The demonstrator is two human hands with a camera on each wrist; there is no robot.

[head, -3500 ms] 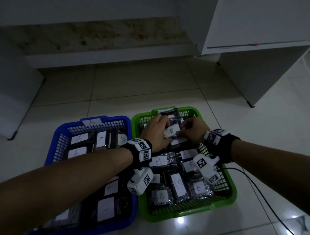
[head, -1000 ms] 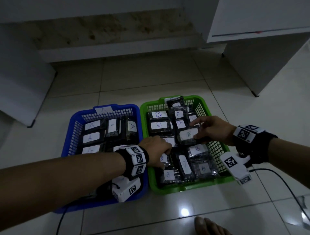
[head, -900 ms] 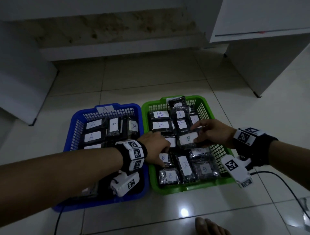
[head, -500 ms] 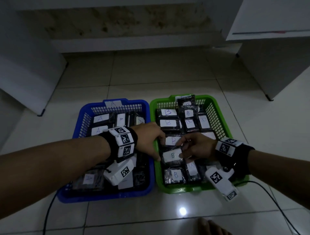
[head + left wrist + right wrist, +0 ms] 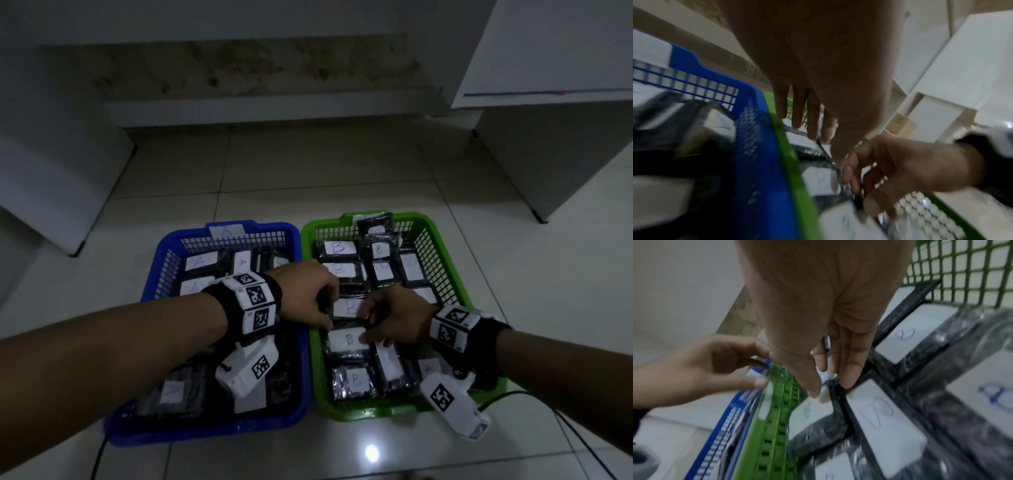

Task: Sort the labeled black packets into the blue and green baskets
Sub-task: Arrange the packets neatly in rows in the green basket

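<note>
At mid-frame in the head view, both hands reach into the green basket (image 5: 448, 270). A B packet (image 5: 346, 308) lies between the left hand (image 5: 305, 291) and right hand (image 5: 397, 318), whose loosely spread fingers (image 5: 849, 374) touch its edges; whether they grip it cannot be told. The blue basket (image 5: 164, 270) sits left.

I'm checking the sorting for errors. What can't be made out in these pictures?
- Blue basket, head view: the left forearm and wrist camera cover many packets' labels.
- Green basket, head view: both hands cover middle packets.
- Left wrist view: motion blur makes labels unreadable.
- Far packet: label too dim to read.
</note>
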